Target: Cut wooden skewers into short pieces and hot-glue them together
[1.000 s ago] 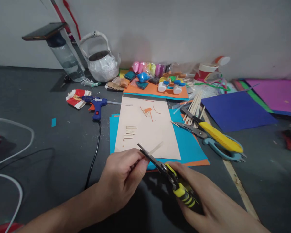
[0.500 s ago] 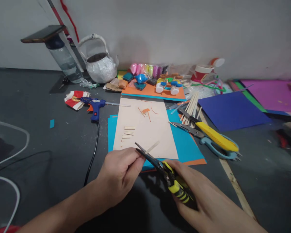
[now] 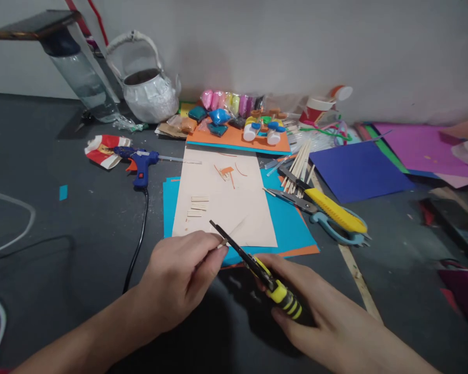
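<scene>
Between the thumb and fingers of my left hand (image 3: pixel 189 262) is a thin wooden stick (image 3: pixel 223 242), only its short end showing. My right hand (image 3: pixel 296 296) is wrapped round yellow-and-black handled shears (image 3: pixel 253 264). Their long dark blades lie across the stick beside my left fingertips, and look nearly closed together. A pale blurred strip slants up beyond the blades; I cannot make out whether it is joined to the stick. Just past my hands, short stick pieces (image 3: pixel 198 206) lie in small groups on a cream sheet (image 3: pixel 230 223), near orange scraps (image 3: pixel 226 170).
Left of the sheet lies a blue glue gun (image 3: pixel 142 169) with a black cord. Long sticks (image 3: pixel 298 166), scissors (image 3: pixel 315 212) and a yellow cutter (image 3: pixel 333 208) lie to the right. Behind stand a silver kettle (image 3: pixel 150 96), a water bottle (image 3: pixel 86 83) and clay packets (image 3: pixel 218 115).
The shears' blades were spread apart around the stick and have come nearly together. The view has shifted, so the table's things sit further left and higher.
</scene>
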`<state>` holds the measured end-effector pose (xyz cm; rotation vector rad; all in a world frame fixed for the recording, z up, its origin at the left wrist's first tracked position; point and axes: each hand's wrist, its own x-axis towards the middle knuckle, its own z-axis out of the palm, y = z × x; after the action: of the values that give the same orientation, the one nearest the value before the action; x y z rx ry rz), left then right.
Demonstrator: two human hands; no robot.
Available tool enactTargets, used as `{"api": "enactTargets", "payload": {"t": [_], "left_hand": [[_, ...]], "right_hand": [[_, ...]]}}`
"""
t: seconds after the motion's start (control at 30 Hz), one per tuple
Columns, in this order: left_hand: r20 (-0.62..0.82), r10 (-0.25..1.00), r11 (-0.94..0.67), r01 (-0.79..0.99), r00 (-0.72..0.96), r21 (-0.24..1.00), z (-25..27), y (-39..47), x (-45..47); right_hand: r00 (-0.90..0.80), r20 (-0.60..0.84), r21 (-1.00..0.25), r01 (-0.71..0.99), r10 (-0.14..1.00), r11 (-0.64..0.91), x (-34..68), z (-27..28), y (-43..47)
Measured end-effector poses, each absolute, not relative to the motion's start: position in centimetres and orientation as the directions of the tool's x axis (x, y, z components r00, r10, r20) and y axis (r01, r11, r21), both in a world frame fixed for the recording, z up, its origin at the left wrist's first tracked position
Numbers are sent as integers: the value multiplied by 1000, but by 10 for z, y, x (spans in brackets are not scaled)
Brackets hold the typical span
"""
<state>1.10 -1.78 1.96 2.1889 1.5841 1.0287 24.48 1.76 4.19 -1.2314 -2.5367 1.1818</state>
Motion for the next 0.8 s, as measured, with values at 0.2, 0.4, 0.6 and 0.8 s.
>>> {"api": "enactTargets", "payload": {"t": [0.2, 0.4, 0.6, 0.8], "left_hand": [[406, 891, -403, 762, 202, 507, 23, -16, 9], [397, 887, -412, 791, 234, 452, 24, -15, 9], [416, 880, -414, 798, 228, 438, 24, -17, 9], [451, 871, -399, 815, 194, 420, 23, -18, 11]], "right_hand": [[-679, -240, -675, 631, 694, 384, 244, 42, 19], [-691, -233, -677, 621, 685, 396, 246, 40, 17], [-710, -193, -670, 600, 678, 437, 251, 28, 10], [-716, -178, -685, 582, 675, 438, 247, 31, 11]]}}
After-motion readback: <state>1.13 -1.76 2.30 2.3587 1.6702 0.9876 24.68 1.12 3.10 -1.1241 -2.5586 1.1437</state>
